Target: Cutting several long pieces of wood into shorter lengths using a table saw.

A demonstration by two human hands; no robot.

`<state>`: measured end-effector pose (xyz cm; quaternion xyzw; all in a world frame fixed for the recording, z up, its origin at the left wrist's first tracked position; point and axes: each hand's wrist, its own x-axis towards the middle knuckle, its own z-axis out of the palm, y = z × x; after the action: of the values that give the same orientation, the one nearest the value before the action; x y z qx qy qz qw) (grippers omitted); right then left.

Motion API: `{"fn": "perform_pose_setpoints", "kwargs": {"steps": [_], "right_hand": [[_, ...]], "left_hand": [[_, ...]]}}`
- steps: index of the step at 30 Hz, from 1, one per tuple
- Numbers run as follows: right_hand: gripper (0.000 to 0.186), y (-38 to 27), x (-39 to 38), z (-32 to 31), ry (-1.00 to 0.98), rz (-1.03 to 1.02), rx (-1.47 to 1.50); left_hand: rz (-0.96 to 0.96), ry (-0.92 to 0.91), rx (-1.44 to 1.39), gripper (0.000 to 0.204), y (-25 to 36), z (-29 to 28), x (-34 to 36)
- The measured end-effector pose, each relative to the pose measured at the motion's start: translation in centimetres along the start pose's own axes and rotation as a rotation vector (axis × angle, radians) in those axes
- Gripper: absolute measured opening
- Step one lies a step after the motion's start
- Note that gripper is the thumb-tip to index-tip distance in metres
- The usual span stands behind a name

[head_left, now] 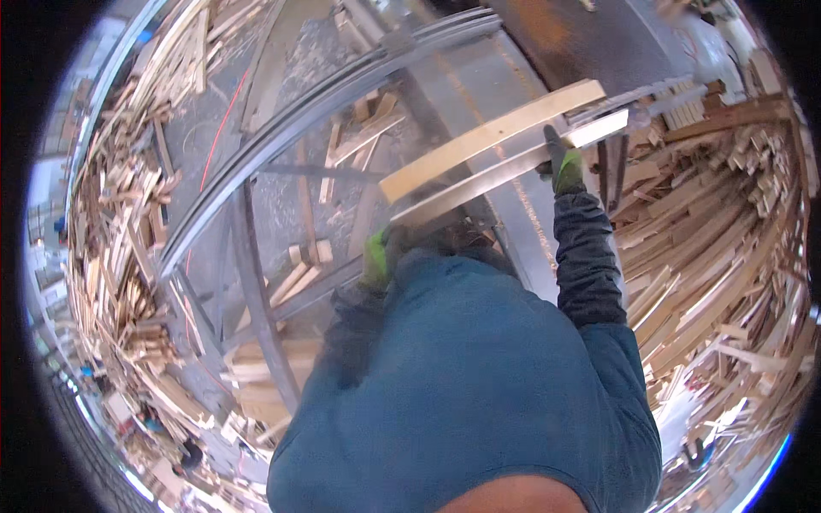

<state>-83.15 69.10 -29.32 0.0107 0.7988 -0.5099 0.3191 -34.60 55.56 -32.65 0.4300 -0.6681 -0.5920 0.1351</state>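
Note:
A pale wooden board (487, 182) slants across in front of me, low on the left and higher on the right. My right hand (566, 165), in a dark glove with a green back, is closed on it toward its right end, one finger laid over the top. At its left end my left hand (378, 256), in a similar glove, grips the board; motion blurs it and my sleeve hides part of the fingers. Just beyond lies a second, thicker wooden board (492, 137), nearly parallel, with a narrow gap between the two.
Under the boards is a grey metal surface (534, 244). A metal frame with a long rail (291, 141) runs along the left, with wood offcuts (295, 282) under it. Stacked wood strips (693, 222) fill the right side. Heaped scrap wood (120, 248) lies far left, near a red line (224, 128).

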Motion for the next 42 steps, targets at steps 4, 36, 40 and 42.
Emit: {"fn": "perform_pose_setpoints", "kwargs": {"steps": [4,36,40,42], "right_hand": [[0.068,-3.1,6.4,11.3,-0.079,0.039,-0.194],[0.070,-21.5,-7.6,-7.5,0.181,-0.863,0.504],[0.075,-20.5,-14.4,-12.9,0.361,-1.128,0.208],[0.076,-18.2,-14.5,-14.9,0.524,-1.310,0.078]], "left_hand": [[-0.135,0.087,-0.045,0.052,-1.9,-5.4,5.2],[0.851,-0.309,0.397,0.114,18.1,16.3,15.8],[0.966,-0.621,0.162,0.122,31.7,24.1,15.6],[0.820,-0.850,0.127,0.121,36.0,26.9,14.2]]}}
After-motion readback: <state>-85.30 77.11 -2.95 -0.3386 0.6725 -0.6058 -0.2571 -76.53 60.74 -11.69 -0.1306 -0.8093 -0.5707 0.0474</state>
